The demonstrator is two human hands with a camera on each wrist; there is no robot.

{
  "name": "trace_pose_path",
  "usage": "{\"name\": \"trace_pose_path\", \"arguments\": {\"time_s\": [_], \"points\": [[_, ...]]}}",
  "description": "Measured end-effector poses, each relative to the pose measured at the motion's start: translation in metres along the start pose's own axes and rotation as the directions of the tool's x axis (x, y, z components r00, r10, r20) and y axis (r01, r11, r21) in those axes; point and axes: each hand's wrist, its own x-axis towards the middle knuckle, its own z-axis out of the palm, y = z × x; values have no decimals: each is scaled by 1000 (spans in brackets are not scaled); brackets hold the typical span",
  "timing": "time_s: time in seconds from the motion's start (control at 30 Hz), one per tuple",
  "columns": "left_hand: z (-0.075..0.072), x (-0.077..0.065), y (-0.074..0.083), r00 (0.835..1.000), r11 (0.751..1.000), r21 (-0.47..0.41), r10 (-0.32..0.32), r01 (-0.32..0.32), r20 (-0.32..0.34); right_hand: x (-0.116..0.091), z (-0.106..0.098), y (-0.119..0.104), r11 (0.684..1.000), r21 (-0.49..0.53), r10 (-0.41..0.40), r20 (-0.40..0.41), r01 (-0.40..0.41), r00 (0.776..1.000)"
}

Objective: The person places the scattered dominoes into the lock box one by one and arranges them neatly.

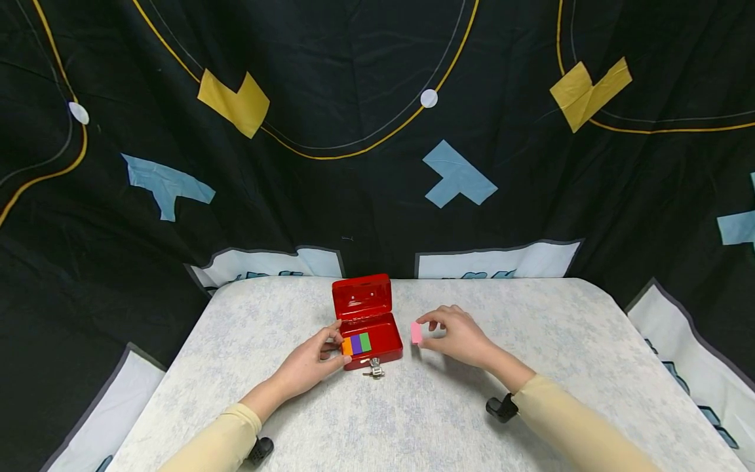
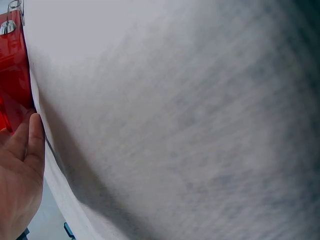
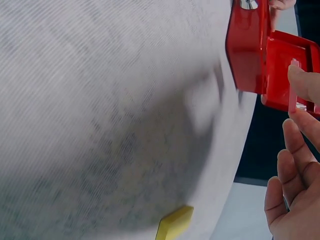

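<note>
A small red cash box point(image 1: 386, 337) stands with its lid point(image 1: 362, 296) raised, keys point(image 1: 373, 373) hanging at the front lock. My left hand point(image 1: 309, 357) holds the box at its left front corner, thumb at the front and fingers along the side. Inside, on the left, an orange block point(image 1: 347, 346), a purple block point(image 1: 356, 344) and a green block point(image 1: 366, 341) stand side by side. To the right of the box, my right hand point(image 1: 457, 335) pinches a thin pink block point(image 1: 416, 333) upright between thumb and fingertip; the other fingers are spread in the right wrist view.
A yellow block point(image 3: 175, 222) lies on the pale mottled tabletop point(image 1: 248, 314), below the right hand in the right wrist view. A black curtain point(image 1: 354, 216) hangs behind the table, with yellow and blue tape on it.
</note>
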Motion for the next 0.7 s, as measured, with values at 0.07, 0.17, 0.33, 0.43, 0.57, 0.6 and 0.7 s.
{"name": "trace_pose_path", "arguments": {"time_s": [0.07, 0.17, 0.33, 0.43, 0.57, 0.6, 0.7], "points": [[0, 0, 0, 1000, 1000, -1, 3, -3, 0, 2, 2, -2, 1000, -3, -6, -2, 6, 1000], [0, -1, 1, 1000, 1000, -3, 6, -6, 1, 5, 5, -5, 1000, -12, -12, -2, 12, 1000], [0, -1, 1, 1000, 1000, 0, 10, -10, 1, 9, 9, -9, 999, -12, -29, 3, 29, 1000], [0, -1, 1, 1000, 1000, 1, 11, -11, -1, 11, 11, -11, 1000, -6, -28, 10, 28, 1000], [-1, -2, 2, 1000, 1000, 1, 6, -6, -5, 14, 14, -12, 1000, -5, -22, 14, 22, 1000], [-1, -2, 2, 1000, 1000, 1, 6, -6, -7, 15, 14, -12, 1000, -5, -21, 16, 21, 1000], [-1, -2, 2, 1000, 1000, 3, 5, -5, -8, 17, 16, -14, 1000, -5, -20, 18, 20, 1000]]}}
